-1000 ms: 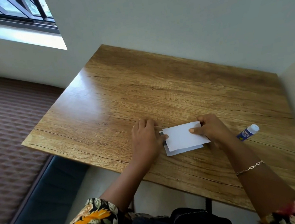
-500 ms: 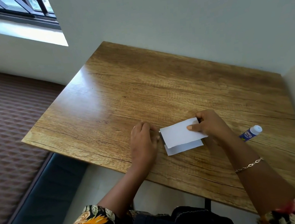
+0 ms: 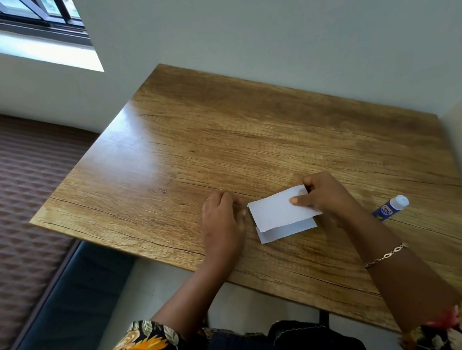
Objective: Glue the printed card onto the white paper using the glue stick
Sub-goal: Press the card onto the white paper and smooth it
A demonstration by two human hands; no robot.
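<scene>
Two small sheets lie overlapped near the table's front edge. The lower one is the white paper (image 3: pixel 288 230), flat on the wood. Over it sits the printed card (image 3: pixel 275 208), white back up, with a dark sliver showing at its left edge. My right hand (image 3: pixel 326 197) pinches the card's right edge, thumb on top, and that side is raised off the paper. My left hand (image 3: pixel 220 222) rests on the table just left of the sheets, fingers loosely curled, holding nothing. The glue stick (image 3: pixel 390 208), blue label and white cap on, lies to the right of my right hand.
The wooden table (image 3: pixel 219 135) stands in a corner, with walls close behind and on the right. A dark bench seat (image 3: pixel 68 323) runs below the table's left front edge. A window is at the upper left.
My right hand has turned the card and raised its right edge, so more of the paper shows below. My left hand has drawn slightly back from the sheets' left edge.
</scene>
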